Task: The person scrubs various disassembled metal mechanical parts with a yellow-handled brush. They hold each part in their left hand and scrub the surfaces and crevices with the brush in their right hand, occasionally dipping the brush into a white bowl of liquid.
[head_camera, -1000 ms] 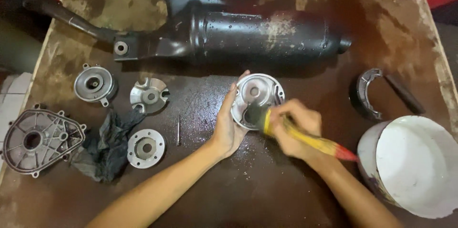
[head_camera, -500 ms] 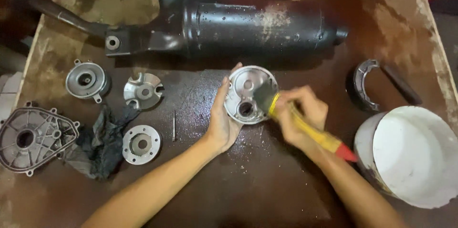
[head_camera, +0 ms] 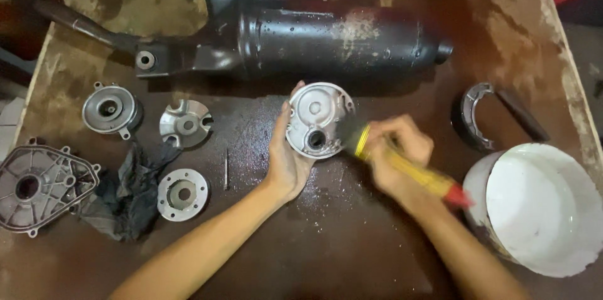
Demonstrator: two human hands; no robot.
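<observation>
Gripping the round, silver cast-metal cover plate (head_camera: 317, 121) along its left rim, the left hand (head_camera: 286, 162) tilts it up off the wet, dark brown wooden tabletop (head_camera: 352, 237), thumb and fingers curled around the edge. The right hand (head_camera: 396, 152) has its fingers wrapped tight round the yellow-handled, red-tipped paintbrush (head_camera: 402, 165), whose dark bristles touch the plate's right side, just beside its lower hole. Judging by this, the step in hand is brushing the plate's inner face clean; the next move calls for a steady hold from the left hand while the bristles work into the recesses and around the holes.

Nearby stand a white plastic bucket (head_camera: 540, 212) to the right, a curved brake shoe (head_camera: 471, 114) above it, and a long black exhaust muffler (head_camera: 339, 39) across the back. To the left lie a dark crumpled rag (head_camera: 129, 193), a flat ringed disc (head_camera: 182, 194), a small finned metal disc (head_camera: 185, 124), a round flanged metal housing (head_camera: 112, 109) and a thin metal pin (head_camera: 226, 168).

The brush is motion-blurred, so how its bristles lie is hard to make out. What the bucket holds cannot be told, and a grey triangular engine cover (head_camera: 41, 187) is cut off at the left edge.
</observation>
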